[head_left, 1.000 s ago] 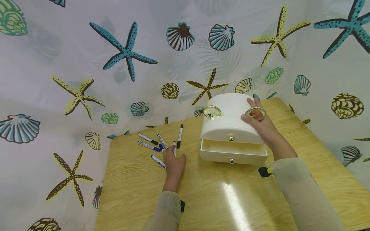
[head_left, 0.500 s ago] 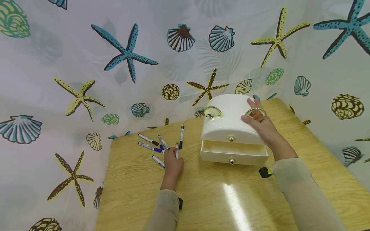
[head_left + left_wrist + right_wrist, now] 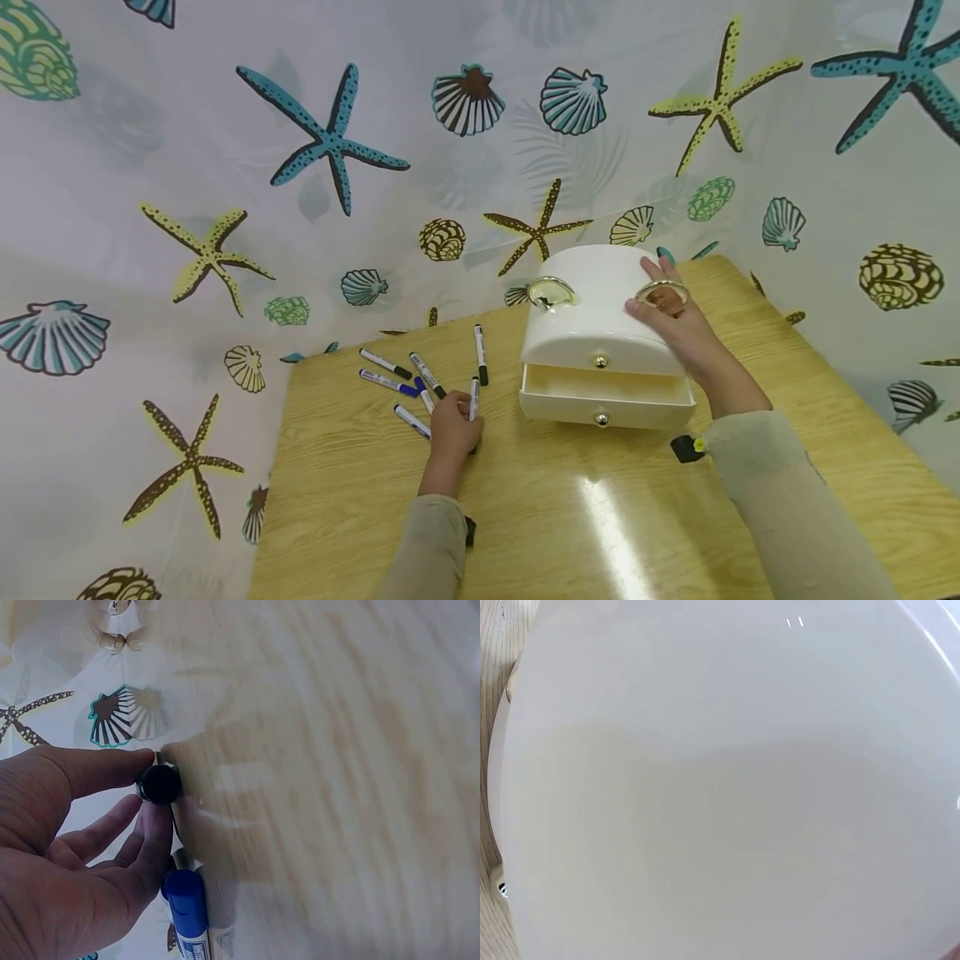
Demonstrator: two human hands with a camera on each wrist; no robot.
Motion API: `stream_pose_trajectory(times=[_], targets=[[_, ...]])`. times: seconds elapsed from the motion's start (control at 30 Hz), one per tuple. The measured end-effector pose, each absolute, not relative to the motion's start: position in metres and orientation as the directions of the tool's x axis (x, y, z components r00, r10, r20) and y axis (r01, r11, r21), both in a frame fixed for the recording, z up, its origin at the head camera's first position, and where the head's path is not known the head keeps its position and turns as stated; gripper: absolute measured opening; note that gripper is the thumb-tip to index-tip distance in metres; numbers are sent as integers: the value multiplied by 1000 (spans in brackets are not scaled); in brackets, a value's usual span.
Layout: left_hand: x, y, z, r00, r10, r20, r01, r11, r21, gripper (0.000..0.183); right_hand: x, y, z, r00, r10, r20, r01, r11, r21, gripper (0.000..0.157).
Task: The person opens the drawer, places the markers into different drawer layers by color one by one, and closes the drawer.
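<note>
The drawer point(image 3: 558, 406) already out, the left hand point(image 3: 452, 427) pinches one marker point(image 3: 474, 397) at the box's point(image 3: 585, 312) 8 o'clock; six other markers point(image 3: 384, 363) lie unheld; the right hand point(image 3: 684, 332), fingers spread, rests at the box's 3 o'clock.

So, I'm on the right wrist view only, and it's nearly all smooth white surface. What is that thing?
Observer: The head view shows it is the rounded top of a white box with drawer knobs on its front.
Operator: Can you see whether a drawer is open?
Observer: Yes, the lower drawer is pulled partly out.
Operator: And the left hand, which I can't see at all?
Observer: In the left wrist view, the left hand pinches a marker, its black end facing that camera.
</note>
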State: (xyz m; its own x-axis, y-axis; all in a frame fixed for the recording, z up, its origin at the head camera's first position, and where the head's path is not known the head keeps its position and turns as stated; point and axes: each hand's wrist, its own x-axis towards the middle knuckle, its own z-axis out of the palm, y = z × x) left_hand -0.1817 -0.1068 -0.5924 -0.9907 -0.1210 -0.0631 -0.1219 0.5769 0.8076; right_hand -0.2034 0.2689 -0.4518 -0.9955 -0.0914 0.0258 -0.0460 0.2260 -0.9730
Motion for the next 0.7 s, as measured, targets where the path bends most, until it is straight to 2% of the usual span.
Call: stream_pose_trajectory(times=[0.23,0.47,0.7], targets=[[-180,-109,-590,-995,-42,-91,-99,564,820,35,-205,269,-453,-994,-103,33,-54,211,-976,86],[-177,-107,-584,-993,3,-118,-94,582,808,34,-203,269,-453,-995,-98,37,-57,218,-974,77],[-174,-104,-576,-993,-15,-115,-104,546,831,42,-203,269,-453,-995,-97,27,-49,227,-973,84]])
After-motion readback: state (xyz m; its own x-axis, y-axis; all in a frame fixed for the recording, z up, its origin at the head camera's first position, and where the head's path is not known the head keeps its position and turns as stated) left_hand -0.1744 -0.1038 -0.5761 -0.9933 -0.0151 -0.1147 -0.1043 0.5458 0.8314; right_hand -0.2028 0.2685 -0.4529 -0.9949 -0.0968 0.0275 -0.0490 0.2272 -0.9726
